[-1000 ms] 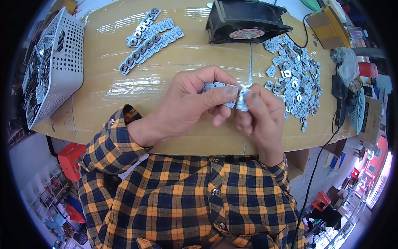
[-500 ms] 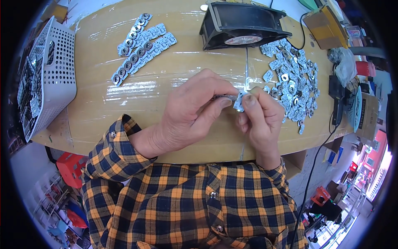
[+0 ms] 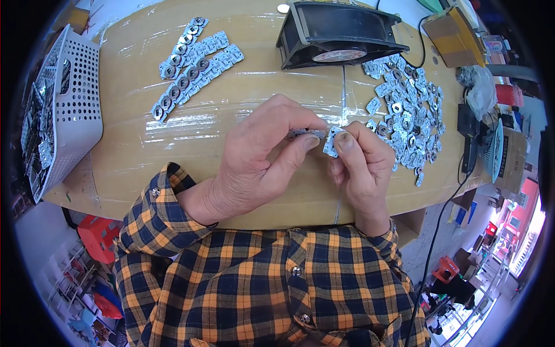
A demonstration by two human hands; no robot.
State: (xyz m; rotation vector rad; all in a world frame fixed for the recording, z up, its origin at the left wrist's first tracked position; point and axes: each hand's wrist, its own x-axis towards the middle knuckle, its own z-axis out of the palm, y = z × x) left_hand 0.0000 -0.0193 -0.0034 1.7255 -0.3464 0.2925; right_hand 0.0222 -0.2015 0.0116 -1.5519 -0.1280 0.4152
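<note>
From my remote view, both hands meet over the middle of the tan surface [image 3: 231,130], near its close edge. Left hand [image 3: 251,151]: I see thumb and forefinger closed, gripping a thin metal strip [image 3: 306,133], seen nearly edge-on and partly hidden. Right hand [image 3: 368,168]: thumb and bent forefinger pinch a small silvery metal piece [image 3: 330,144], flat face partly in my view. Strip end and piece are just beside each other; I cannot tell whether they touch.

Right of the hands I note a loose pile [image 3: 409,113] of similar silvery pieces, some with round centres. Upper left: slanting rows [image 3: 188,81] of the same kind, laid close together, several with dark round centres. Black fan [image 3: 341,37] at the far side, between rows and pile. White perforated basket [image 3: 84,110] at the left edge, tilted in my view, metal parts inside. Far right: cardboard box [image 3: 455,37], with a clear plastic bag [image 3: 481,95] below it in my view.
</note>
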